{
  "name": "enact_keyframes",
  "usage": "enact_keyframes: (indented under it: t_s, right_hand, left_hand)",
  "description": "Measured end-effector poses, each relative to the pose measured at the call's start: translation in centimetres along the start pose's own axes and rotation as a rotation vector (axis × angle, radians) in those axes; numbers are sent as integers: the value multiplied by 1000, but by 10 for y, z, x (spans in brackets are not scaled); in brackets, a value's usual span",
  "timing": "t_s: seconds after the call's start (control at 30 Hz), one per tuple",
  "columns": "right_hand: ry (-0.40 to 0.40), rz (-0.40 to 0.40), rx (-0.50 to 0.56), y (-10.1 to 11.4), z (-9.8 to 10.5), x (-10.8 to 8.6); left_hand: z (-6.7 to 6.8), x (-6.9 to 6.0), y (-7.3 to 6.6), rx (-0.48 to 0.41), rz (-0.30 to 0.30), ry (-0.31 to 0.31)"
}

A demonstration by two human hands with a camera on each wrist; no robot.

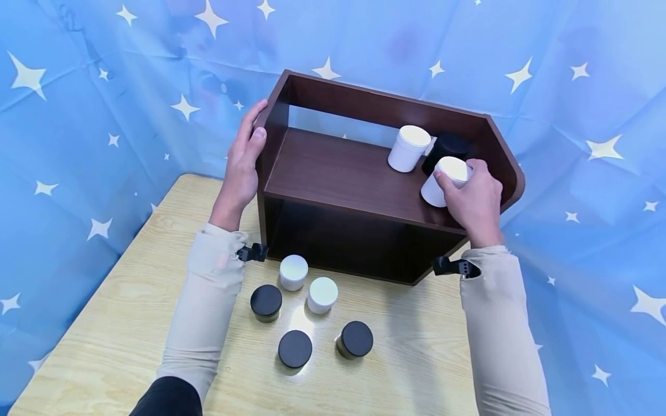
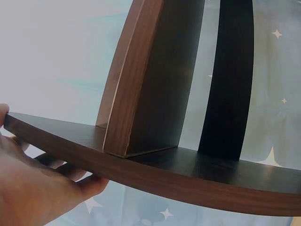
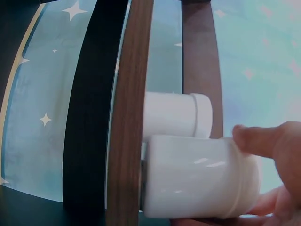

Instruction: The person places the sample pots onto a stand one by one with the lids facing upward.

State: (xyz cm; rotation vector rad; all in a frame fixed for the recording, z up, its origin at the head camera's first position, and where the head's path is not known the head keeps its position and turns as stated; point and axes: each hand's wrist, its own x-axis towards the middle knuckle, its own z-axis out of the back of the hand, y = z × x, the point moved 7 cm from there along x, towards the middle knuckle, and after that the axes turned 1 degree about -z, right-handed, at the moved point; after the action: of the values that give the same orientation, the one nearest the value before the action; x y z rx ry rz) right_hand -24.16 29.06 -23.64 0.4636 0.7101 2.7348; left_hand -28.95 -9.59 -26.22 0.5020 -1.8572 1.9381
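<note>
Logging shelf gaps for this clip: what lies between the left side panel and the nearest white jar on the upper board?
Nothing: the head view shows only bare upper board between the left side panel and that white jar.

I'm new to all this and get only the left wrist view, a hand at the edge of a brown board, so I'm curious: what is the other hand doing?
Observer: The right hand holds a white jar at the right end of the shelf's upper board.
Visitor: Are there more jars up there?
Observer: Yes, the head view shows a second white jar and a black jar on that board.
Visitor: And what stands in front of the shelf?
Observer: Two small white jars and three black-lidded jars stand on the table.
</note>
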Motion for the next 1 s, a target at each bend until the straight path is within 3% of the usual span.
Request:
enact_keyframes:
  t_s: [0.37, 0.8, 1.0]
  right_hand:
    - [37, -42, -32, -4, -4, 9]
    - [17, -30, -13, -4, -7, 10]
    - [42, -19, -26, -1, -6, 6]
  left_hand:
    - [0, -1, 0, -17, -12, 4]
    - [1, 1, 0, -11, -16, 3]
    - [0, 0, 0, -23, -11, 4]
